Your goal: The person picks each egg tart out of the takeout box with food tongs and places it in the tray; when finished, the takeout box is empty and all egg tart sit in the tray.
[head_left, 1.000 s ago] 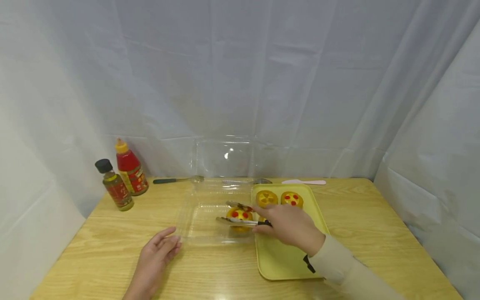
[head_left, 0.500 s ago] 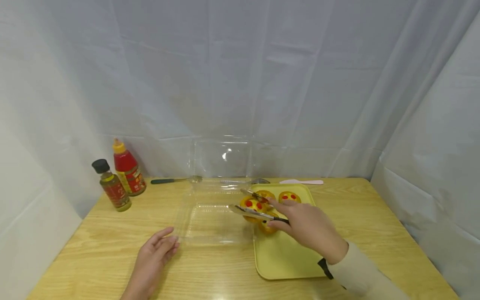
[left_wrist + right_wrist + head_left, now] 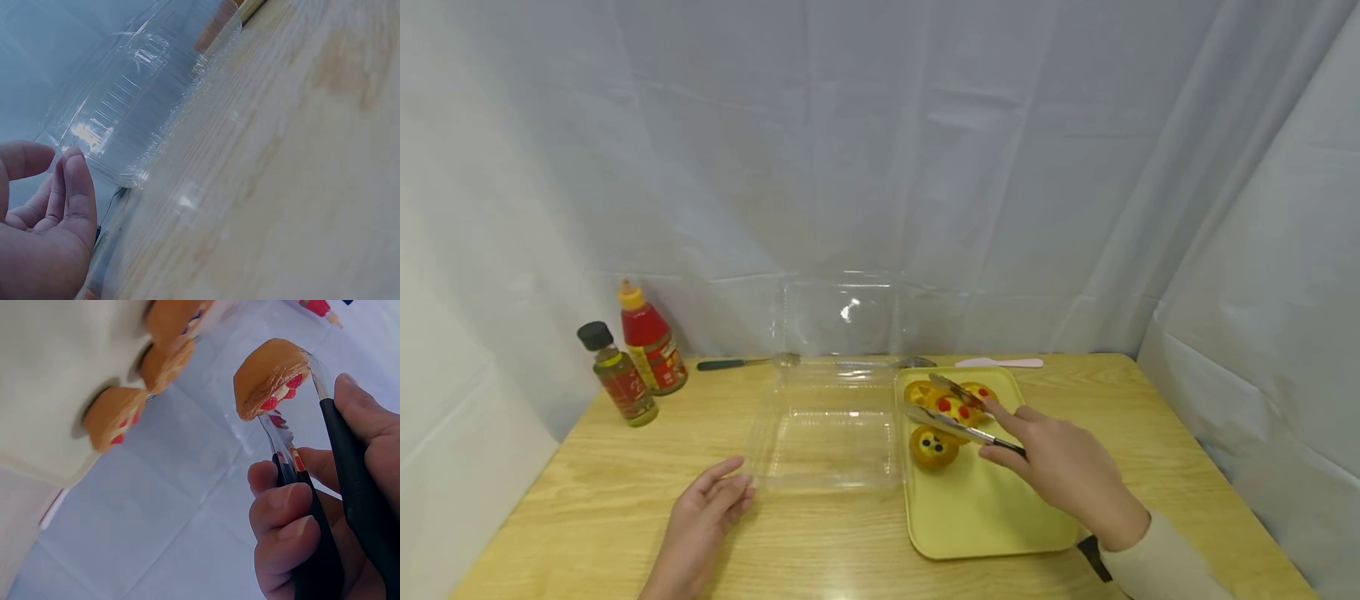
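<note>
My right hand [image 3: 1067,467] grips a pair of tongs [image 3: 334,462] with black handles and metal ends. Between the tongs' ends is a round golden tart [image 3: 269,375] with red pieces on top, held above the yellow tray [image 3: 992,508]. On that tray sit a tart with dark dots [image 3: 934,447], a tart with yellow wedges [image 3: 919,392] and another red-topped tart [image 3: 981,392]. My left hand [image 3: 700,517] is at the near left corner of a clear plastic container [image 3: 827,482], fingers relaxed, with a gap between thumb and forefinger. Whether it touches the rim is unclear.
The container's lid [image 3: 842,317] stands raised at the back. At the left are a dark-capped bottle [image 3: 625,383] and a red squeeze bottle [image 3: 655,346]. Along the back edge lie a green-handled utensil [image 3: 722,364] and a pink knife [image 3: 1000,362].
My right hand has moved right with the tongs, carrying the red-topped tart from over the container to over the tray. My left hand has stayed by the container's corner.
</note>
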Demonstrator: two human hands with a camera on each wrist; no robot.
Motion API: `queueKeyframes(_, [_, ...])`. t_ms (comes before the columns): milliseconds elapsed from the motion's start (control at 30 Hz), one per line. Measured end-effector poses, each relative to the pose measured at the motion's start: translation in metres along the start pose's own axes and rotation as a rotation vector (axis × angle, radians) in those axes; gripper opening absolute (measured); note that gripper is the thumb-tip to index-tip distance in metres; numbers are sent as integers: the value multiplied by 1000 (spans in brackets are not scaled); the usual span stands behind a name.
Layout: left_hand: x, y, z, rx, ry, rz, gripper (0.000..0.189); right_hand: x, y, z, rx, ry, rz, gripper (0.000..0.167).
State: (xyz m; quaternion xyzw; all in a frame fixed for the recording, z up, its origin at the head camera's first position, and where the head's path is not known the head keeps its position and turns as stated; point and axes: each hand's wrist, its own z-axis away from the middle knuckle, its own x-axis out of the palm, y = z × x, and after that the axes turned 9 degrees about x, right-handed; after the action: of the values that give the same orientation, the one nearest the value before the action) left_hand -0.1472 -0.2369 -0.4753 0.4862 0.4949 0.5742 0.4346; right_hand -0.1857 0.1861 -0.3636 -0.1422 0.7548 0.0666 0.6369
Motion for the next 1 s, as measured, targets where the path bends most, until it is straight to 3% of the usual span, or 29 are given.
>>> queueKeyframes(200, [0,0,-1,8,-1,9,54,6,18,11,35,33,4,65])
queueKeyframes(433, [0,-2,-1,20,-3,18,54,14,31,20,107,-10,21,70])
queueKeyframes(700, [-2,-3,0,5,-2,5,54,31,42,26,98,52,49,64])
queueKeyframes(1000, [-2,-3,-1,23,-16,8,56,45,46,28,118,46,43,64])
